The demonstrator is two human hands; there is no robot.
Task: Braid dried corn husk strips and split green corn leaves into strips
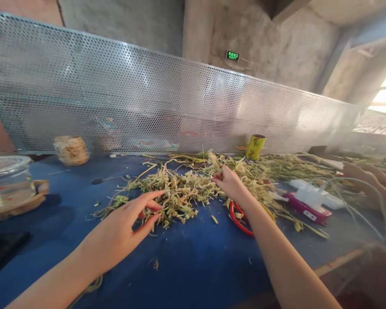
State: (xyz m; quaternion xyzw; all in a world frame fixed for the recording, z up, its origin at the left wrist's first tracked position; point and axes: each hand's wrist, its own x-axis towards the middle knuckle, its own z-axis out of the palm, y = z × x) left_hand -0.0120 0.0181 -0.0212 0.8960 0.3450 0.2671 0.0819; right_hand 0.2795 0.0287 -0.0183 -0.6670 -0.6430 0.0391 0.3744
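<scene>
A heap of dried, pale green and straw-coloured plant stems and leaves [183, 189] lies on the blue tabletop [193, 262]. At its left front edge is my left hand [131, 219], fingers apart, the fingertips against the stems. My right hand [228, 182] reaches into the right part of the heap with its fingers curled in. Whatever sits between those fingers is hidden. Under my right forearm, red loops [239, 219] like scissor handles show in part.
A yellow-green can [255, 147] and a jar of pale pieces [71, 150] stand near the perforated metal screen [148, 94]. On the left is a clear glass jar [9, 180]. To the right lie a magenta-and-white power strip [309, 208] with cables and another person's arm [366, 184].
</scene>
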